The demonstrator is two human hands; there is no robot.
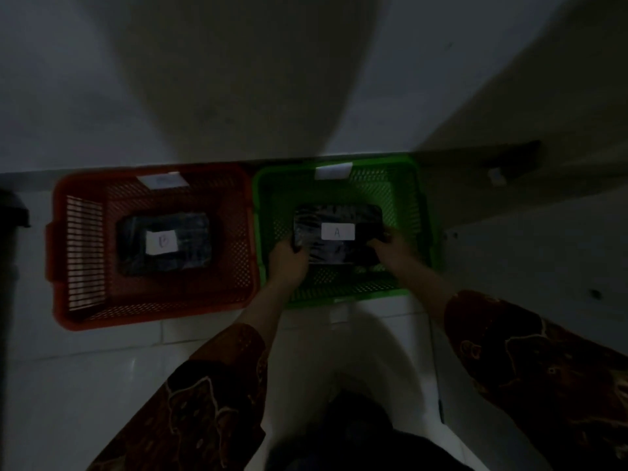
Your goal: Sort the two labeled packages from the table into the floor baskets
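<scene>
A black wrapped package with a white label "A" (336, 220) is inside the green basket (418, 202) on the floor. My left hand (288, 260) grips its left end and my right hand (394, 249) grips its right end. A second black package with a white label "B" (163, 244) lies flat on the bottom of the red basket (85, 246), to the left of the green one. Each basket has a white tag on its far rim.
The two baskets stand side by side against a pale wall (204, 79). A dark object (12, 212) is at the left edge. A dim surface (530, 232) runs along the right. White floor tiles (85, 368) lie in front.
</scene>
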